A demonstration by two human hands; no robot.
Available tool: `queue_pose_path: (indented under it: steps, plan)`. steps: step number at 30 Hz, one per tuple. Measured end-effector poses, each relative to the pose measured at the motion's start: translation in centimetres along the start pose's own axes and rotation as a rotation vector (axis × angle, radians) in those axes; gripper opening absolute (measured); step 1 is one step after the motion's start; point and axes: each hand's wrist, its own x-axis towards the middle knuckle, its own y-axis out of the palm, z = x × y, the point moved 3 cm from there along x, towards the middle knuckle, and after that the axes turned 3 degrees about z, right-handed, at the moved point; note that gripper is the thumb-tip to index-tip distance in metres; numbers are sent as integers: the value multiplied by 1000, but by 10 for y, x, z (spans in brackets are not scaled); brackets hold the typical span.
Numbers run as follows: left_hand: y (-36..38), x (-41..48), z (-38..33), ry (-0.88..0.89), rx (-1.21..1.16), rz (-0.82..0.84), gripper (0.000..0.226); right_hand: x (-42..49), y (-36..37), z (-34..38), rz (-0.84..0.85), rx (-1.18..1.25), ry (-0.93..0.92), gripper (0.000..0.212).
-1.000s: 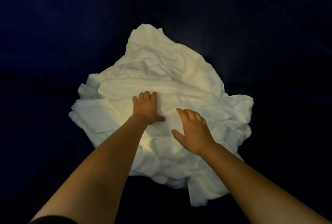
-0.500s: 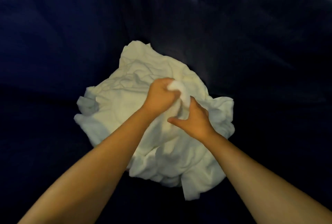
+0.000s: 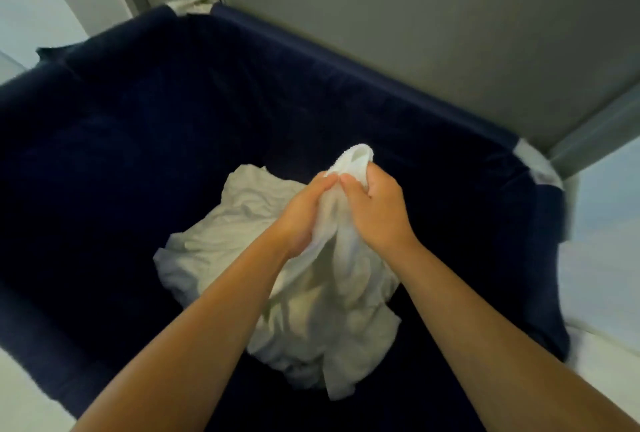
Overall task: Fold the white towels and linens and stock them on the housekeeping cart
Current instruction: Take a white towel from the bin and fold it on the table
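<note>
Gripping white towel (image 3: 341,258), left hand (image 3: 304,215) and right hand (image 3: 377,213) curled round it | rest hangs below

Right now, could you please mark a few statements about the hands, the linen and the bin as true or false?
1. The left hand and the right hand both grip one bunched white towel. True.
2. The towel's top end is held above a pile of crumpled white linen. True.
3. The linen lies in a red plastic basket. False: it lies in a dark navy fabric bin.
4. The right hand is stretched flat. False: its fingers curl round the towel.
5. A grey wall panel stands behind the bin. True.
</note>
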Motion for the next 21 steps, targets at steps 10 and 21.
queue_pose_path:
  steps: [10,21]
  plan:
    - [202,-166,-71,430,177,-186,21,-172,-152,37,-153,272,-117,23]
    - [371,-287,-157,427,-91,104,39,-306,-247,78,-312,430,4,25]
